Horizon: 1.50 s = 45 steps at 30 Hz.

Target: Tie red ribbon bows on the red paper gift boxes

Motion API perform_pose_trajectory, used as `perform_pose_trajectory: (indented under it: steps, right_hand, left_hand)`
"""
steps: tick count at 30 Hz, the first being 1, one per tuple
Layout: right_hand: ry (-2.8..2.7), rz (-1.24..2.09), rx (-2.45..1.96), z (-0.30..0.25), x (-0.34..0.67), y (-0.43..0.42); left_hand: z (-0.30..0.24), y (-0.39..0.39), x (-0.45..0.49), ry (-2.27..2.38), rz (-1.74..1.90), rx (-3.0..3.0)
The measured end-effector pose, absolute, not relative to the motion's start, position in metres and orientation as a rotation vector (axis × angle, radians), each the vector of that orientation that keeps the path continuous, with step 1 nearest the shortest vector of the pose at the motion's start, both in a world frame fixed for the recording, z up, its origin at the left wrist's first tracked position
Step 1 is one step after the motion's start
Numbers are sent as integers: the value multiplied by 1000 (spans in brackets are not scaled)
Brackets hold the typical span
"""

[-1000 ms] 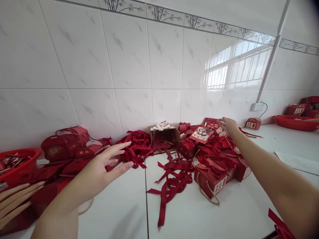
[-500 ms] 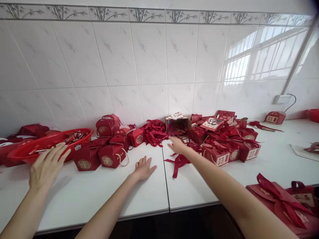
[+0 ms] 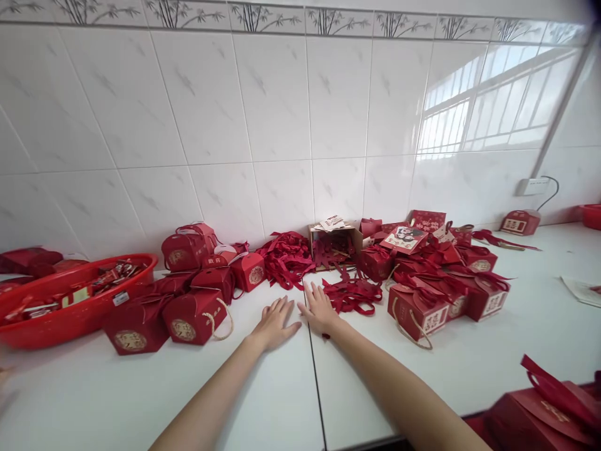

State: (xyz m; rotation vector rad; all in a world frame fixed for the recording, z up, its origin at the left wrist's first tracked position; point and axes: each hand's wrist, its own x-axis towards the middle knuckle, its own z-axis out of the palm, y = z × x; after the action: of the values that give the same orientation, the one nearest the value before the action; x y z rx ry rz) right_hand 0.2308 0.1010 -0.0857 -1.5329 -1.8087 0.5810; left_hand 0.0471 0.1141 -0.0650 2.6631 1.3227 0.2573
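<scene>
Loose dark-red fabric ribbons [image 3: 354,293] in front of open brown cardboard box [image 3: 357,242]. Your R hand [image 3: 319,309], just beside them, & L hand [image 3: 275,324], front-L of box, lie palms-down, fingers spread, on white tabletop [image 3: 263,401]. Red card gift boxes [image 3: 416,307] R of box; red plastic basin [image 3: 51,329] far L.

Head view looks forward, down over both hands [image 3: 275,324].

the ribbons [image 3: 285,257] are crimson, the tub [image 3: 56,327] scarlet, the tiles [image 3: 277,94] grey-veined white.
</scene>
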Motion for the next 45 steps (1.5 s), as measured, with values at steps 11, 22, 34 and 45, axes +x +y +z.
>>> perform_pose_trajectory:
  steps: [11, 22, 34, 45]
  right_hand:
    - [-1003, 732, -1213, -92, 269, 125]
    - [-1464, 590, -1240, -84, 262, 90]
    - [-1421, 247, -1780, -75, 279, 90]
    - [-1488, 906, -752, 72, 225, 75]
  left_hand:
    - [-63, 131, 61, 776, 349, 2801]
    - [-70, 127, 66, 805, 772, 2405]
    - [-1, 131, 55, 715, 1182, 1649]
    - [127, 57, 29, 1032, 1134, 2146]
